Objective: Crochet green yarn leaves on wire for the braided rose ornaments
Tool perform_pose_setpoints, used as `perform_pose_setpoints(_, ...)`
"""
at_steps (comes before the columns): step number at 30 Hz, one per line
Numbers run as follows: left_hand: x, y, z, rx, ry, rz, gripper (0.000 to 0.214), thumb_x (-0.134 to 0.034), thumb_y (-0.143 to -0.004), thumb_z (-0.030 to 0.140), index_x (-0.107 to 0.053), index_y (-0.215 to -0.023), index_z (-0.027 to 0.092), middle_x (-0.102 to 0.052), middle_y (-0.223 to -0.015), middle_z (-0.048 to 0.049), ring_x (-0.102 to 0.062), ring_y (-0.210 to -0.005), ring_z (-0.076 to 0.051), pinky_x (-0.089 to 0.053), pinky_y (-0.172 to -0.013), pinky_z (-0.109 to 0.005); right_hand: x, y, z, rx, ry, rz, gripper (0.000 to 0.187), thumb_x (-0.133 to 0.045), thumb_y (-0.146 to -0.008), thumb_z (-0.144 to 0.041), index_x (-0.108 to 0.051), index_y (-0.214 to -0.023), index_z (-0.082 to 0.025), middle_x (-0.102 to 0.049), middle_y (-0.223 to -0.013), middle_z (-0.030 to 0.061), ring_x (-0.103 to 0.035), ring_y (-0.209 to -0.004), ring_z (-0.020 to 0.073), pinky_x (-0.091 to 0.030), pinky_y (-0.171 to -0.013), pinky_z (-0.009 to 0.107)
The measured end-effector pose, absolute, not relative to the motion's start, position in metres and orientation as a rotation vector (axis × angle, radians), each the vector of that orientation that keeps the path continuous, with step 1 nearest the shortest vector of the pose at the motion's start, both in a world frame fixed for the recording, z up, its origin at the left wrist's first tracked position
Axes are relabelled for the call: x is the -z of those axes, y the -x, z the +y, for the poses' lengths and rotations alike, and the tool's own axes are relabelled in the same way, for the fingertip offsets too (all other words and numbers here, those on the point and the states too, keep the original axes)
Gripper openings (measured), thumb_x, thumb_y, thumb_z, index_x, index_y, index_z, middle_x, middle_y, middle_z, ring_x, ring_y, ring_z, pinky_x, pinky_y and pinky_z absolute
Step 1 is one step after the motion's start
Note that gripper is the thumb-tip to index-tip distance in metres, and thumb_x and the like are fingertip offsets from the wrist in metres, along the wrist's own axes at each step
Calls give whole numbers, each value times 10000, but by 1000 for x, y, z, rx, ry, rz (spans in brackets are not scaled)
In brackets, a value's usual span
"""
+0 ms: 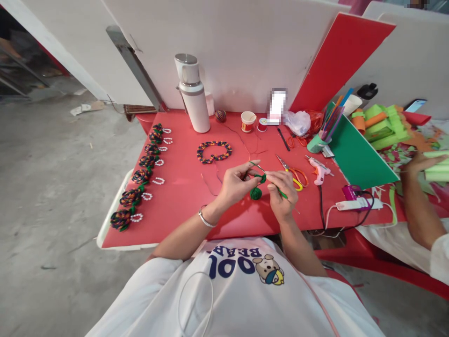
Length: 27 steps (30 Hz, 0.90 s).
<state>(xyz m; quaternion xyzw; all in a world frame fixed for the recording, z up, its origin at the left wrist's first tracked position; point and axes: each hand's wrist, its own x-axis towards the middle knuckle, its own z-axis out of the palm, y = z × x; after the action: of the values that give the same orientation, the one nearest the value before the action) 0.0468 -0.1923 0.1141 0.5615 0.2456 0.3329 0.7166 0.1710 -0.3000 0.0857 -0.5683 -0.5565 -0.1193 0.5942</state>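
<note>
Over the red table, my left hand (234,183) pinches a small piece of dark green crochet (261,178) between thumb and fingers. A strand of green yarn runs near its forefinger. My right hand (282,191) grips a crochet hook (281,192) with a green handle, its metal end reaching to the crochet piece. Just below and between both hands lies a ball of green yarn (256,193). To the left of them, a multicoloured crocheted strip (199,153) is curled into a ring with loose threads trailing. Scissors (289,169) with orange and yellow handles lie right of my hands.
Several crocheted rosettes (141,176) with white bead loops line the table's left edge. A white flask (196,105), paper cup (248,121) and phone (277,106) stand at the back. A pink glue gun (320,171) and power strip (358,204) lie right, near another person's arm (421,201).
</note>
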Motion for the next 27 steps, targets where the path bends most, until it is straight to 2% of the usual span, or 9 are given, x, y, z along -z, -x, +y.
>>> perform_pose_setpoints(5, -117, -46, -193, -752, -1241, 548, 610, -869, -638, 236, -747, -1220, 103, -746, -774, -40, -485, -506, -44, -360, -483, -186, -80, -166, -298, 308, 1364, -1244, 190, -622, -988, -370, -756, -1118, -333, -791, -1067, 37, -703, -1000, 238, -535, -944, 473)
perform_pose_setpoints(8, -119, -48, -191, -691, -1169, 507, 631, -891, -624, 268, -749, -1216, 104, -743, -740, -39, -528, -524, -65, -391, -495, -190, -75, -160, -292, 288, 1318, -1120, 205, -623, -976, -462, -754, -1059, -329, -787, -1062, 39, -716, -1000, 242, -538, -960, 486)
perform_pose_setpoints(13, -126, -38, -173, -507, -1215, 454, 577, -894, -644, 325, -775, -1159, 94, -736, -715, -43, -464, -481, -55, -380, -447, -197, -79, -178, -279, -264, 1116, -959, 349, -606, -936, -621, -727, -882, -298, -790, -904, 30, -735, -895, 220, -594, -825, 414)
perform_pose_setpoints(15, -128, -33, -167, -469, -1292, 456, 540, -870, -686, 344, -779, -1157, 95, -740, -720, -47, -441, -469, -53, -380, -440, -204, -84, -193, -276, -435, 1070, -999, 367, -661, -887, -644, -739, -833, -289, -789, -837, 27, -737, -853, 227, -598, -836, 431)
perform_pose_setpoints(17, -130, -32, -165, -487, -1368, 449, 473, -845, -718, 334, -792, -1128, 104, -754, -760, -58, -505, -518, -73, -424, -485, -214, -88, -205, -275, -545, 1029, -1026, 343, -710, -857, -627, -759, -820, -290, -791, -821, 27, -735, -832, 235, -593, -831, 445)
perform_pose_setpoints(20, -127, -35, -164, -593, -1439, 436, 345, -834, -724, 305, -819, -1016, 122, -784, -880, -87, -649, -705, -140, -514, -637, -248, -91, -213, -275, -614, 1007, -1020, 303, -747, -839, -593, -782, -810, -294, -790, -810, 27, -728, -821, 243, -583, -818, 456)
perform_pose_setpoints(22, -125, -37, -164, -629, -1449, 435, 307, -832, -722, 299, -821, -975, 125, -788, -905, -96, -684, -774, -170, -536, -706, -273, -91, -213, -274, -627, 1009, -999, 292, -759, -830, -586, -787, -800, -297, -787, -795, 24, -725, -814, 245, -579, -824, 464)
perform_pose_setpoints(27, -124, -38, -162, -577, -1438, 407, 330, -820, -746, 306, -805, -1013, 113, -776, -863, -90, -688, -750, -164, -535, -703, -273, -88, -208, -274, -657, 1002, -937, 304, -782, -801, -600, -781, -786, -296, -776, -761, 16, -727, -805, 245, -583, -814, 464)
